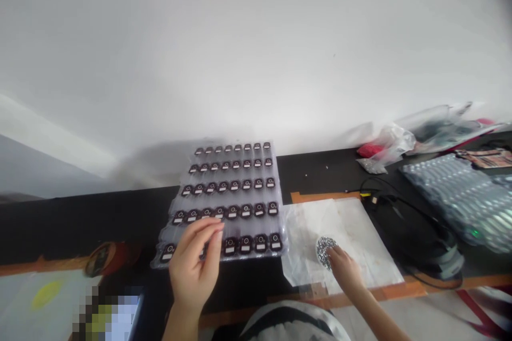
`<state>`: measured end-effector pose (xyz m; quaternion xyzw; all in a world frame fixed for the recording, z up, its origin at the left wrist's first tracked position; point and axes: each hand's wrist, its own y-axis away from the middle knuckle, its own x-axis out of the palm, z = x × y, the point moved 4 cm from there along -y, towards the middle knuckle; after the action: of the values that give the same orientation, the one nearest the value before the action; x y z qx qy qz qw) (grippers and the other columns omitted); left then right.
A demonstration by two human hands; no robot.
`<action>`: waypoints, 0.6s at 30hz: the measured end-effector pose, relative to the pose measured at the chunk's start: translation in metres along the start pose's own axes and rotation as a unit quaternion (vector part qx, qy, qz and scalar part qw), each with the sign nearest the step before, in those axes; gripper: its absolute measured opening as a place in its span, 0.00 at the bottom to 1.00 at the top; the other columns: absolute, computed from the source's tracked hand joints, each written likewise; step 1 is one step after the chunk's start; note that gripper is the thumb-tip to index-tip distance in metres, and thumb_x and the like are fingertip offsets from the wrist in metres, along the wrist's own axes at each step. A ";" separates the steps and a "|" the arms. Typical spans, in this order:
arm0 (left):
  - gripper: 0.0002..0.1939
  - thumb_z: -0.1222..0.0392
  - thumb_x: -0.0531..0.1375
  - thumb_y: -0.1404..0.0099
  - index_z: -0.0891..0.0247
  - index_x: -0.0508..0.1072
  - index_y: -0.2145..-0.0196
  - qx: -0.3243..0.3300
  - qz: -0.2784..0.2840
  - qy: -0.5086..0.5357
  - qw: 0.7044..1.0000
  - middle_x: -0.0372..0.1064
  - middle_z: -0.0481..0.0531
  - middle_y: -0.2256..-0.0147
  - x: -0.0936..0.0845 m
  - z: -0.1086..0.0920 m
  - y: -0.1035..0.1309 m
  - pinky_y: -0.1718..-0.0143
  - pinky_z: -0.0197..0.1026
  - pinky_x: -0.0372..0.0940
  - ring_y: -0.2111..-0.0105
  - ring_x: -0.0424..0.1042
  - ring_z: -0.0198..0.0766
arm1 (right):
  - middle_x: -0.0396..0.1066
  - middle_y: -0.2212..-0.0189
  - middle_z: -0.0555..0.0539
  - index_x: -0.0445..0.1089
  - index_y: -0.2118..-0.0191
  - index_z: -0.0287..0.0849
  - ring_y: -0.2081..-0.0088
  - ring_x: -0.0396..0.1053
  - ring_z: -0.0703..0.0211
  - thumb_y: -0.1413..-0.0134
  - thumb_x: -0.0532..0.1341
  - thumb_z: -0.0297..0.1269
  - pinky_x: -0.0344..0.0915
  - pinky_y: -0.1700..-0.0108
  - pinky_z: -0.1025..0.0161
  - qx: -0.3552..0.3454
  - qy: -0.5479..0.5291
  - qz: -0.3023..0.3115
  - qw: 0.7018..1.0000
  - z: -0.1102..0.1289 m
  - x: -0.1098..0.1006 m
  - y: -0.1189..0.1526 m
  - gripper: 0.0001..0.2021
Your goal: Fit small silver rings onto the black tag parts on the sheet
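Note:
A clear plastic tray [250,226] holds rows of small dark, rounded-square devices [245,211], each with a ring mark and a pale label. Over the tray's front left part is my left hand [196,264], thumb and fingertips drawn together; anything between them is too small to make out. It covers some devices in the two nearest rows. On white paper to the right stands a small round container of shiny silvery bits [323,249]. My right hand [347,270] reaches into it with bent fingers, and its fingertips are hidden.
White paper [340,218] is taped down with brown tape [404,290]. Black cables [400,208] and a dark device [440,258] lie right of it. Farther right are stacked clear trays [460,192] and plastic bags [394,141]. A brown roll [106,258] and a lit screen [122,317] are left.

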<state>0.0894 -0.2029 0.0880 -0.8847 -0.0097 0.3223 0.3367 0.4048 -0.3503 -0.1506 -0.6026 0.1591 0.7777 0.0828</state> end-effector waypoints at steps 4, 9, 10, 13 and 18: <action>0.09 0.70 0.57 0.41 0.62 0.73 0.63 0.034 0.045 -0.010 0.998 0.69 0.55 0.61 0.013 -0.002 -0.001 0.55 0.44 0.65 0.58 0.69 0.41 | 0.69 0.66 0.45 0.70 0.66 0.44 0.67 0.70 0.55 0.49 0.50 0.22 0.55 0.72 0.65 0.025 0.053 0.079 0.995 -0.011 0.031 -0.006 0.14; 0.09 0.68 0.56 0.40 0.61 0.71 0.62 0.045 0.084 -0.035 0.995 0.68 0.55 0.59 0.020 0.007 -0.012 0.55 0.44 0.65 0.58 0.68 0.41 | 0.69 0.64 0.45 0.69 0.62 0.45 0.64 0.70 0.54 0.47 0.49 0.25 0.55 0.71 0.64 0.053 0.039 0.118 0.991 -0.022 0.055 -0.015 0.14; 0.09 0.68 0.56 0.40 0.61 0.71 0.62 0.049 0.088 -0.036 0.994 0.67 0.55 0.59 0.021 0.008 -0.013 0.55 0.44 0.65 0.58 0.68 0.41 | 0.68 0.63 0.45 0.69 0.62 0.45 0.64 0.70 0.54 0.47 0.49 0.25 0.55 0.71 0.64 0.055 0.034 0.122 0.990 -0.024 0.057 -0.016 0.14; 0.11 0.69 0.57 0.41 0.61 0.71 0.61 0.075 0.103 -0.028 0.991 0.67 0.55 0.58 0.023 0.005 -0.008 0.53 0.46 0.64 0.56 0.67 0.42 | 0.68 0.63 0.45 0.69 0.63 0.44 0.65 0.70 0.55 0.47 0.48 0.25 0.53 0.73 0.65 0.056 0.023 0.124 0.990 -0.025 0.059 -0.017 0.15; 0.12 0.67 0.59 0.44 0.59 0.73 0.61 0.053 0.016 -0.068 0.996 0.67 0.55 0.57 -0.006 0.023 0.004 0.49 0.50 0.61 0.55 0.66 0.45 | 0.68 0.64 0.45 0.69 0.63 0.43 0.68 0.70 0.57 0.47 0.48 0.24 0.52 0.74 0.66 0.065 0.011 0.114 0.991 -0.022 0.053 -0.016 0.14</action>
<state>0.0698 -0.1940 0.0758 -0.8418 -0.0014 0.3866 0.3767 0.4159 -0.3463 -0.2086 -0.5827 0.2777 0.7632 0.0306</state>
